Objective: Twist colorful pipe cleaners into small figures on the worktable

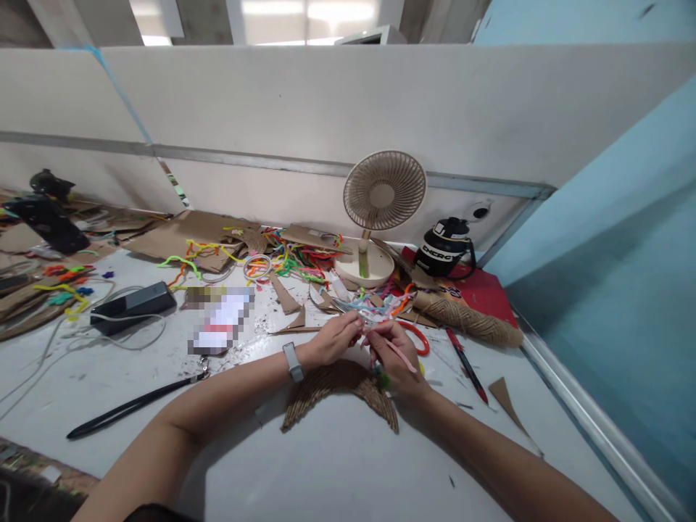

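Both my hands meet above the table, fingertips close together. My right hand [396, 354] is closed around a pink pipe cleaner [401, 354], whose free end sticks out over the back of the hand. My left hand [338, 339], with a watch on the wrist, is pinched at the fingertips; what sits between them is too small to make out. Just below the hands lies a brown crescent covered in twine [344, 378], partly hidden by the right hand. A green fuzzy bit [382, 378] shows beside the right hand. Red-handled scissors [423, 339] lie behind it.
A white fan [385, 192] stands at the back amid colourful pipe cleaners [304, 264] and cardboard pieces [188, 235]. To the right are a black jug [444, 250], a twine roll [467, 319] and a marker [466, 366]. A phone [222, 322] and black box [133, 308] lie left.
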Demonstrator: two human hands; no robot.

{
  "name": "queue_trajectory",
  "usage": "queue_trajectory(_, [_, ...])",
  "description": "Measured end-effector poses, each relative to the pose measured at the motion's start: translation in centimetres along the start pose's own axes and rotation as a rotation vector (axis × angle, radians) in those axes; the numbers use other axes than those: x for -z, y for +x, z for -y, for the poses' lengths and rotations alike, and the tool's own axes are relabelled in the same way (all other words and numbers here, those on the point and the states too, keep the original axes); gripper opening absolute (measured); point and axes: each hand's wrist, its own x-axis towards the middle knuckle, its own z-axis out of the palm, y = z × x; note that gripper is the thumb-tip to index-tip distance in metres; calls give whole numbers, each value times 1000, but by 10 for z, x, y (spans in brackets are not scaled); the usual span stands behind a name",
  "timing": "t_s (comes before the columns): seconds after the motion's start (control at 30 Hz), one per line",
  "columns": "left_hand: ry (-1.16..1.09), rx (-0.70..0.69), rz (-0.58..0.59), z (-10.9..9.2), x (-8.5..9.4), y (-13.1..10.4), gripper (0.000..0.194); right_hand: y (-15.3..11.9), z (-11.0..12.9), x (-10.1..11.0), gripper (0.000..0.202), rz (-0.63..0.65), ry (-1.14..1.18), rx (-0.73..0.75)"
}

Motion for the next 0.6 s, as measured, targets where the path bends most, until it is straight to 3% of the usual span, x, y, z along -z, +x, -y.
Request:
queue_trajectory(0.17, [-116, -12, -54, 4, 3, 2, 30, 9, 5, 1, 32, -48, 205, -73])
queue_trajectory(0.37, [-3, -27, 92, 3, 2, -1, 33, 12, 3, 3, 30, -53, 253, -90])
queue_trajectory(0.6, [-53, 5, 83, 9, -2, 2, 26, 12, 6, 3, 32, -53, 253, -163])
